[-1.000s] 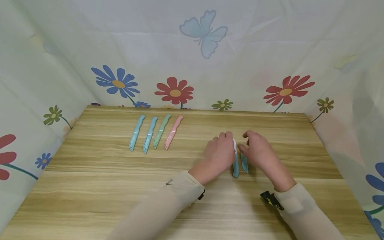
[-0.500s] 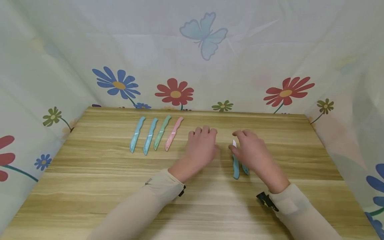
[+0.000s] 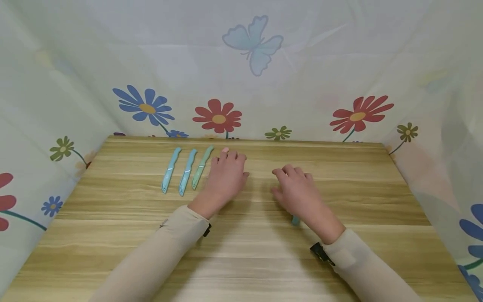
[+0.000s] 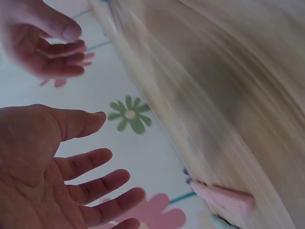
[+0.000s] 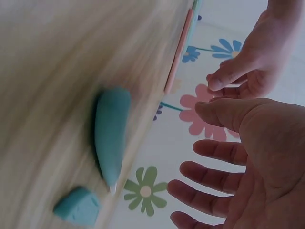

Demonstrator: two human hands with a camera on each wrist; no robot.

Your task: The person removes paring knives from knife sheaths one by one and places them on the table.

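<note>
My left hand (image 3: 225, 178) hovers over the pink knife (image 3: 225, 149) and hides most of it in the head view. Its fingers are spread and hold nothing, as the left wrist view shows. My right hand (image 3: 299, 195) is above an unsheathed teal knife (image 5: 112, 136), apart from it, fingers loose with nothing in them. Only that knife's handle end shows below the hand in the head view. Beside the knife lies its teal sheath (image 5: 78, 206), seen in the right wrist view and hidden by the right hand in the head view.
Left of the left hand, a green sheathed knife (image 3: 202, 167) and two blue ones, a nearer blue knife (image 3: 187, 172) and an outer blue knife (image 3: 171, 170), lie in a row on the wooden table (image 3: 241, 260). A flowered cloth (image 3: 309, 84) hangs behind the table.
My left hand has moved left from the unsheathed teal knife to over the pink knife. My right hand has shifted left and now covers most of the teal knife and its sheath.
</note>
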